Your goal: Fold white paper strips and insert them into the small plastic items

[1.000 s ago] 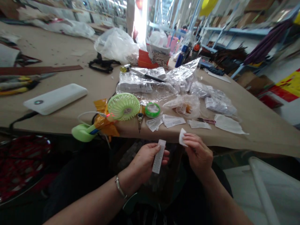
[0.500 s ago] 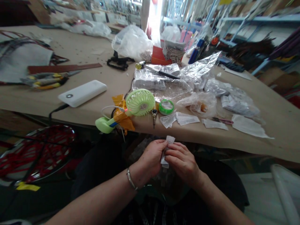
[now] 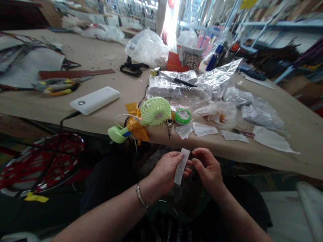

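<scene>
White label strip (image 3: 182, 168) is in the left hand (image 3: 166, 170), gripped under the thumb with the fingers behind. Just to its right, the right hand (image 3: 209, 169) is half curled, its thumb and fingertips parted. Beyond both hands lie printed slips (image 3: 205, 129). Past the left hand is a green fan (image 3: 155, 111); farther, a hammer (image 3: 176, 80) rests upon plastic-wrapped bundles (image 3: 164, 90).

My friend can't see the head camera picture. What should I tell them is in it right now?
A person's left hand holds a printed white strip in front of a brown table, with the right hand close by, loosely curled. On the table are a light green fan, a white power bank, and printed slips.
</scene>
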### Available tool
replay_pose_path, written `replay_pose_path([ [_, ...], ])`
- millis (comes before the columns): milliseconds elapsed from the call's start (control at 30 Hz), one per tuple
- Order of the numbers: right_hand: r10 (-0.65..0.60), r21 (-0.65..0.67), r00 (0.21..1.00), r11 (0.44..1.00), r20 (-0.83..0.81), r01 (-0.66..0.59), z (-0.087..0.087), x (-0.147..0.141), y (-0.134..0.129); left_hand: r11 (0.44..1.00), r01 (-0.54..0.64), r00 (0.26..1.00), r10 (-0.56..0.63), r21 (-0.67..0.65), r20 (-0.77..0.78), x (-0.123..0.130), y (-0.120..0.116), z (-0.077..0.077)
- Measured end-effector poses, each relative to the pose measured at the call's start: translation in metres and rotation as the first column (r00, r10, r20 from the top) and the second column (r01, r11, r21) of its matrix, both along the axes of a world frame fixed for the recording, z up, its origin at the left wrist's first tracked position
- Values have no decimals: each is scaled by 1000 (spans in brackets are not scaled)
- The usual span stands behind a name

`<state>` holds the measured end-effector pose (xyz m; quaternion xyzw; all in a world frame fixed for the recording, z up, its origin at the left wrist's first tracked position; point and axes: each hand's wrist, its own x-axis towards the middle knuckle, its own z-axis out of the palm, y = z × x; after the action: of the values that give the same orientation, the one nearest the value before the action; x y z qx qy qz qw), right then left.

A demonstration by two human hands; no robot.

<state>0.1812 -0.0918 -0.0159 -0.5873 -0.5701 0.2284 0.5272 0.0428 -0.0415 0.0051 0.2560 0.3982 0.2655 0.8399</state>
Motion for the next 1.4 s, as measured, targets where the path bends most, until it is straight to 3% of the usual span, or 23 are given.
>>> replay_pose_path([
  [133, 54, -271, 921, 947, -386, -170, 2, -5, 13, 997, 37, 999, -36, 74, -14, -2, -4, 2],
  [233, 18, -345, 868, 913, -496, -217, 2, -10, 17, 992, 84, 996, -85, 97, 10, -5, -5, 0],
  [433, 46, -337, 855, 907, -517, -252, 1, -15, 18, 979, 188, 981, -190, 80, 21, -16, 0, -8],
  [567, 135, -283, 694, 845, -707, -453, -4, -14, 20, 976, 207, 977, -209, 65, 39, -23, 1, -7],
  [700, 264, -213, 529, 705, -806, -676, -10, -10, 24, 962, 262, 962, -267, 77, 66, -29, 0, -1],
  [833, 328, -124, 436, 663, -838, -738, -11, -12, 28, 956, 282, 955, -288, 85, 75, -32, -1, 1],
  [967, 329, -144, 465, 670, -822, -729, -10, -16, 29, 956, 275, 958, -281, 102, 53, -32, -2, -2],
  [1100, 353, -233, 631, 718, -691, -656, -7, -16, 24, 972, 216, 974, -220, 89, 44, -33, -1, -3],
  [1167, 348, -248, 779, 812, -521, -528, -3, -14, 20, 979, 187, 981, -191, 84, 37, -33, -1, -3],
  [1267, 291, -150, 952, 941, -95, -303, 6, -13, 14, 982, 161, 986, -165, 96, 26, -34, 0, -2],
  [1333, 249, -88, 953, 968, 172, -237, 10, -13, 11, 983, 154, 987, -157, 105, 26, -34, 0, -2],
  [1400, 236, -74, 914, 972, 331, -224, 12, -14, 10, 983, 149, 988, -153, 111, 21, -33, 0, -2],
])
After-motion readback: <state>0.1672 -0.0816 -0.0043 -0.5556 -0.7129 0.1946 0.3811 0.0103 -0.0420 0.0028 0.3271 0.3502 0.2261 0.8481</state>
